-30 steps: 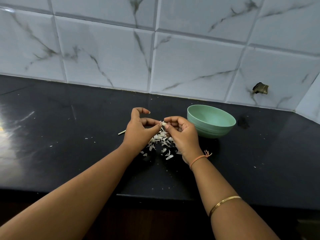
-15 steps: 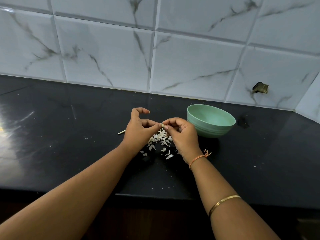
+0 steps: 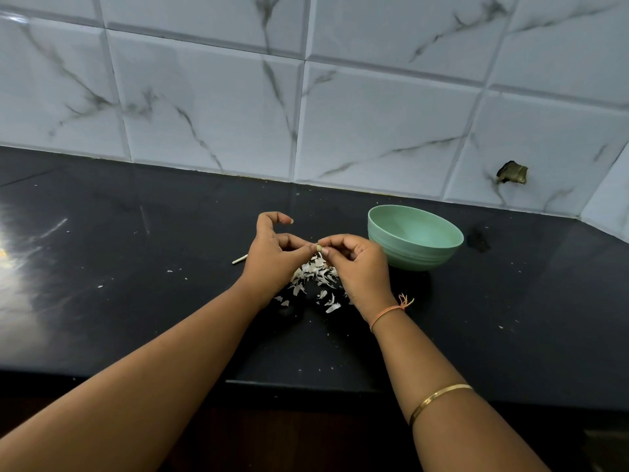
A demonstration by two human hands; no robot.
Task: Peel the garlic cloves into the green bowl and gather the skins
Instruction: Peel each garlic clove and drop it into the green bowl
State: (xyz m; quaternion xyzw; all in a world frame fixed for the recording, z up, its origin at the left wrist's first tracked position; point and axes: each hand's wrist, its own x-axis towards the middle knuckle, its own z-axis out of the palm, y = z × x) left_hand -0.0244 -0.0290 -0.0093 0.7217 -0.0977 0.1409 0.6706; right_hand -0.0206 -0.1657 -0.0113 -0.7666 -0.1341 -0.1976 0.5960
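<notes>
Both the left hand (image 3: 272, 253) and the right hand (image 3: 357, 264) pinch one garlic clove (image 3: 319, 248) above a pile of skins (image 3: 315, 275). The green bowl (image 3: 415, 237) stands just beside the right hand.

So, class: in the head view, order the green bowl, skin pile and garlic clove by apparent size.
1. green bowl
2. skin pile, partly hidden, so loosely ranked
3. garlic clove, clearly smallest

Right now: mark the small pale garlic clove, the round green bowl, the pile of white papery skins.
small pale garlic clove (image 3: 319, 248), head view, its visible middle.
round green bowl (image 3: 420, 257), head view, outer front wall.
pile of white papery skins (image 3: 316, 271), head view, middle of the heap.
</notes>
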